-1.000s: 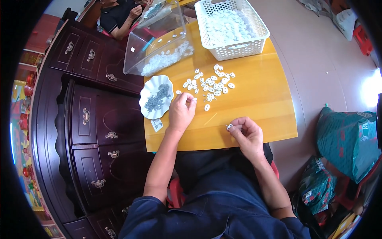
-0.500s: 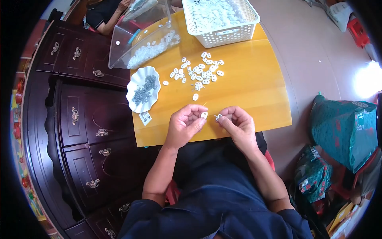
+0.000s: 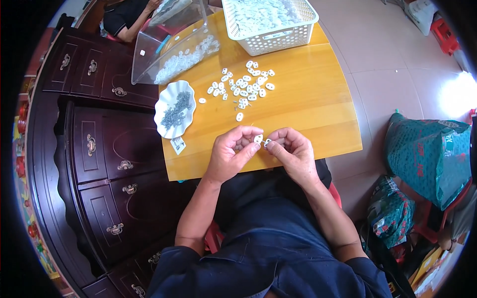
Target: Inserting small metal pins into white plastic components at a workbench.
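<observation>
Over the table's near edge, my left hand [image 3: 233, 150] pinches a small white oval plastic piece with dark holes [image 3: 258, 139] between thumb and forefinger. Close on its right, my right hand [image 3: 293, 151] is closed on another small white piece [image 3: 267, 142], with a thin metal pin seen there a moment ago. The two pieces almost meet; whether they touch I cannot tell. Beyond my hands, several similar white pieces [image 3: 243, 92] lie scattered on the wooden table. A single white piece [image 3: 239, 116] lies nearest my left hand.
At left stands a scalloped white dish [image 3: 159, 110] of grey metal pins [image 3: 177, 111]. Behind are a clear plastic bin [image 3: 144, 69] with translucent pieces and a white basket [image 3: 278, 43] full of pale pieces. Dark drawers [image 3: 107, 144] flank the table; green bags [image 3: 427, 159] sit right. Another person [image 3: 126, 25] sits beyond.
My hands have come closer together, bringing the two white pieces nearly into contact. The table and its contents have shifted slightly left and up in the view.
</observation>
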Tool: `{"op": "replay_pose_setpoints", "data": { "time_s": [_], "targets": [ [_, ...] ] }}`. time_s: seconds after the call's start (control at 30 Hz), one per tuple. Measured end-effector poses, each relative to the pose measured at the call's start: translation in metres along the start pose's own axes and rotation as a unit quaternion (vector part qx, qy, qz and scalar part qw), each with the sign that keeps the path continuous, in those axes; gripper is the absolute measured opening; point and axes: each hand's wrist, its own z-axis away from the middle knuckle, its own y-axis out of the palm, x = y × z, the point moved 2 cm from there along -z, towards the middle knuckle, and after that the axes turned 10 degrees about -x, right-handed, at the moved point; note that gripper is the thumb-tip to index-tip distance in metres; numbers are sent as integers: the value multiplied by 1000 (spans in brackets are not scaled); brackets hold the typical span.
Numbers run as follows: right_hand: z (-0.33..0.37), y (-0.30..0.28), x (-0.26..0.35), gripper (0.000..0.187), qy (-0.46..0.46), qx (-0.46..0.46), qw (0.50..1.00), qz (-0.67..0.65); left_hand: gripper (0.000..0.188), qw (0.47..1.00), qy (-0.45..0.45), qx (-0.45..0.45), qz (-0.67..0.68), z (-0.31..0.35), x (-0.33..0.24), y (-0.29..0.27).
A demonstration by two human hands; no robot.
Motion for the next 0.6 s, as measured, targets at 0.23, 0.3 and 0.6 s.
{"op": "replay_pose_setpoints", "data": {
  "time_s": [0.23,0.3,0.6],
  "targets": [
    [-2,-1,-1,12,-14,-1,1000,15,24,999,30,7,-33,-5,-1,0],
    [-2,0,-1,12,-12,1,1000,9,24,997,54,8,-63,-6,-6,-1],
    [-1,-1,-1,12,-3,-9,1000,11,28,994,52,22,-92,-9,-12,2]
  ]
}}
